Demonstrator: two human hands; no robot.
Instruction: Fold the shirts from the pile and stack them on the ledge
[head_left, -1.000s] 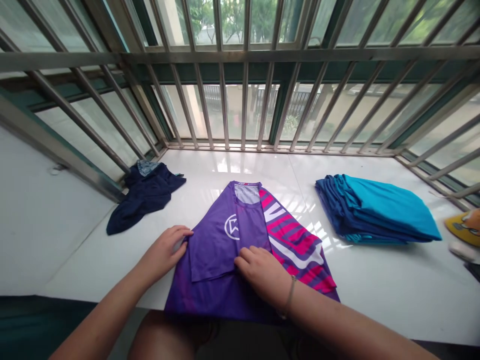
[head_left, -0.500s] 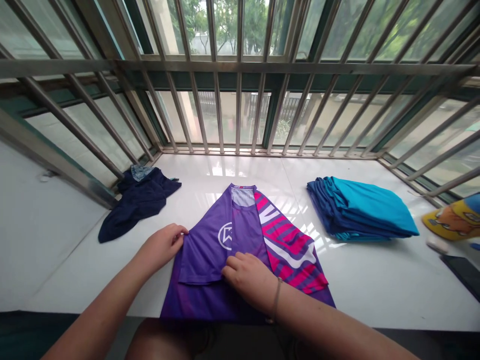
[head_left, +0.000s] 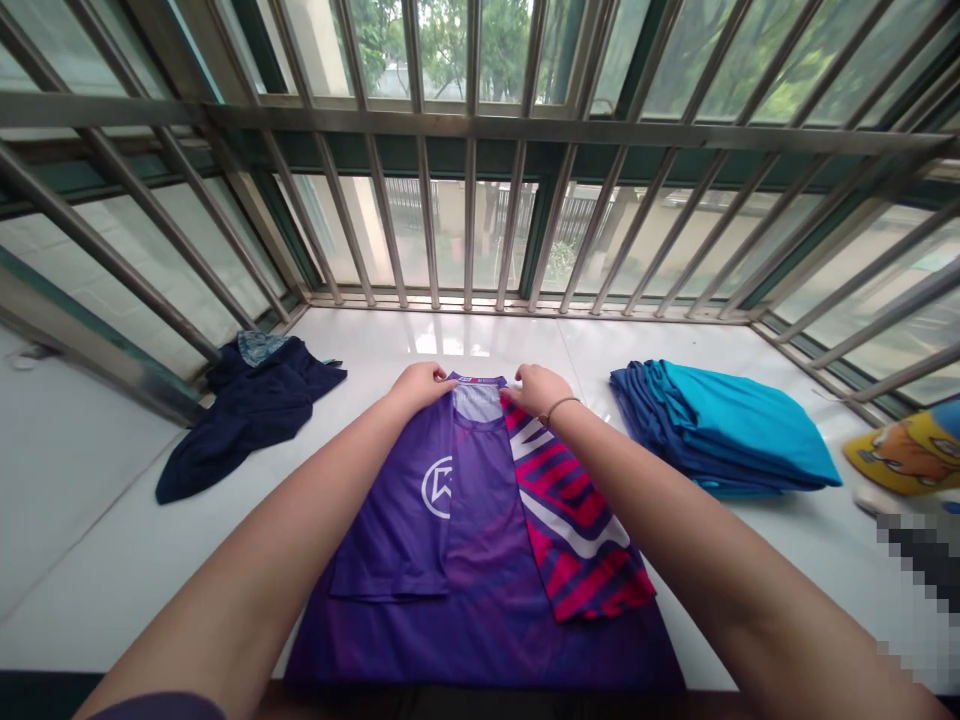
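Pinching a purple short-sleeved sports jersey [head_left: 487, 550] with the fingers [head_left: 433, 374] of the left hand [head_left: 420, 388] at nine o'clock of its collar [head_left: 478, 380], the right hand [head_left: 543, 390] at three; holding it on the white ledge [head_left: 371, 345] at six o'clock.

Crumpled dark clothes [head_left: 259, 415] lie at centre left, a folded blue pile [head_left: 742, 415] at centre right. A yellow object [head_left: 889, 460], perhaps a tin, meets the right edge. Metal bars [head_left: 469, 220] span the top.
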